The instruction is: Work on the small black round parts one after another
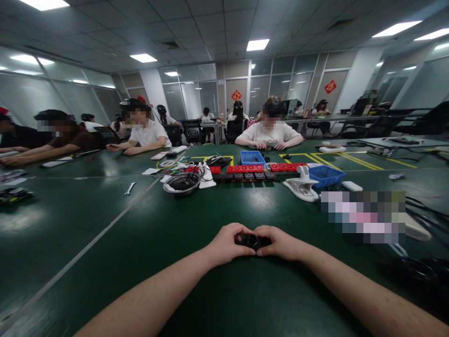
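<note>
A small black ring-shaped part [251, 240] sits between my two hands, low in the middle of the view, over the green table [196, 299]. My left hand [229, 243] curls round its left side, with thumb and fingers touching it. From the right, my right hand [277, 242] holds the same part, its fingertips close to those of my left hand. The fingers cover much of the part, so its full shape is hidden.
Beyond my hands are a metal bowl [181, 184] with black cables, red socket strips [245, 168], blue trays [252, 158], a white clamp stand [302, 184] and a wrench [130, 188]. Black cables lie at the right. A person in a white shirt [269, 134] sits opposite; several others sit around.
</note>
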`<state>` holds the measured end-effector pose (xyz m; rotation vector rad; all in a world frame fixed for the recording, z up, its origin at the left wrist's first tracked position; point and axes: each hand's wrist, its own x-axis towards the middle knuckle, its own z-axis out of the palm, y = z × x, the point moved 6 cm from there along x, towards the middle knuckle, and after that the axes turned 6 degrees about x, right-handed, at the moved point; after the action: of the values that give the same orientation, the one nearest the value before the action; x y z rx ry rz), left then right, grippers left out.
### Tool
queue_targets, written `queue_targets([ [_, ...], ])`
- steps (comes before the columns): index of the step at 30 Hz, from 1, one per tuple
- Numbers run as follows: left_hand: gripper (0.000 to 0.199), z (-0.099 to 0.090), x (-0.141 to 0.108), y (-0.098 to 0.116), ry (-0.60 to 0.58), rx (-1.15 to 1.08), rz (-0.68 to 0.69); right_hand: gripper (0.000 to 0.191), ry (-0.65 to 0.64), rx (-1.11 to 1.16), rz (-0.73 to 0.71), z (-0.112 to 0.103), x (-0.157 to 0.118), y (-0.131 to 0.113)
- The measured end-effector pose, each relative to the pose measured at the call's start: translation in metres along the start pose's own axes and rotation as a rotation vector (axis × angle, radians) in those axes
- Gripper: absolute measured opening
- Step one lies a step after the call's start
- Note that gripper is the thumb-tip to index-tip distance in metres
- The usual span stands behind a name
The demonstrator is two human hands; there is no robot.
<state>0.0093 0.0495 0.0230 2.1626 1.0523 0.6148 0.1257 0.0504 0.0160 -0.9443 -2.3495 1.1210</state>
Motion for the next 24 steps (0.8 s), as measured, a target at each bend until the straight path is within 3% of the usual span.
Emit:
queue_targets([
  [4, 0.035, 0.002, 0.000, 0.001, 0.047, 0.045, -0.011, 0.026, 0.082, -0.068, 0.104, 0.001, 0.001, 0.007],
  [9, 0.033, 0.004, -0.002, -0.002, 0.172, 0.101, -0.107, 0.035, 0.308, -0.409, 0.211, 0.005, 0.001, 0.005],
  [12, 0.031, 0.003, -0.002, -0.003, 0.205, 0.097, -0.108, 0.035, 0.360, -0.533, 0.231, 0.008, -0.001, -0.001],
  [15, 0.032, 0.003, -0.001, -0.001, 0.143, 0.058, -0.026, 0.041, 0.320, -0.453, 0.167, 0.007, -0.002, -0.006],
  [18, 0.033, 0.002, -0.001, 0.001, 0.075, 0.037, 0.040, 0.044, 0.185, -0.276, 0.049, 0.006, -0.002, -0.007],
  [24, 0.029, -0.002, -0.001, 0.007, 0.062, 0.060, 0.097, 0.020, -0.021, -0.080, -0.061, 0.003, -0.001, -0.007],
])
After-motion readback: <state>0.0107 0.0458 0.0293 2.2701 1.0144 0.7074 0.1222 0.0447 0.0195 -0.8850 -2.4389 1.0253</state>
